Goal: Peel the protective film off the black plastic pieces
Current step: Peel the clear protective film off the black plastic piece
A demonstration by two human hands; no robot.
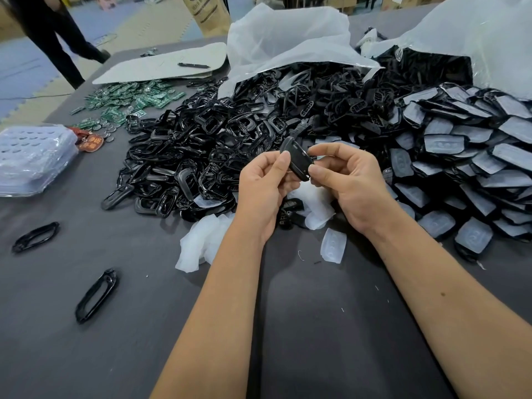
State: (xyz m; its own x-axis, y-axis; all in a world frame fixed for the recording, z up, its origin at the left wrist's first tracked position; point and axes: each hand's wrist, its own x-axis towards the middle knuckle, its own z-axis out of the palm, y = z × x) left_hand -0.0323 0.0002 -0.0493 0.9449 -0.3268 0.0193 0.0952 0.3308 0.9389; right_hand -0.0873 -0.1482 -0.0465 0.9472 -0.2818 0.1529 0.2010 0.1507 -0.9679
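— Seen across the grey table point(316, 326)?
— Sprawling over its far half, a heap of glossy black frames point(201, 145); to the right, a pile of film-covered black pieces point(466, 156) spilling from a clear plastic bag point(475, 33). Behind the frames, a crumpled white bag point(288, 38).

— And at the left?
— Stacked clear trays point(31, 156) at the edge; beyond them, scattered green circuit boards point(126, 102) and a pale sheet point(164, 64) with a pen point(192, 65) lying on it. Standing past the table's corner, a person's dark-trousered legs point(54, 33).

— Nearer the camera?
— Peeled white films point(201, 243) bunched beneath the wrists, one more film point(333, 244) lying apart; two loose black frames point(96, 295) well apart from the heap.

— The hands?
— Raised above the table, in front of the heaps: left hand point(264, 188) pinching one black plastic piece point(296, 159) between thumb and curled fingers; right hand point(348, 182) pinching the same piece's other edge, thumb and forefinger closed on it. Film on that piece: cannot tell
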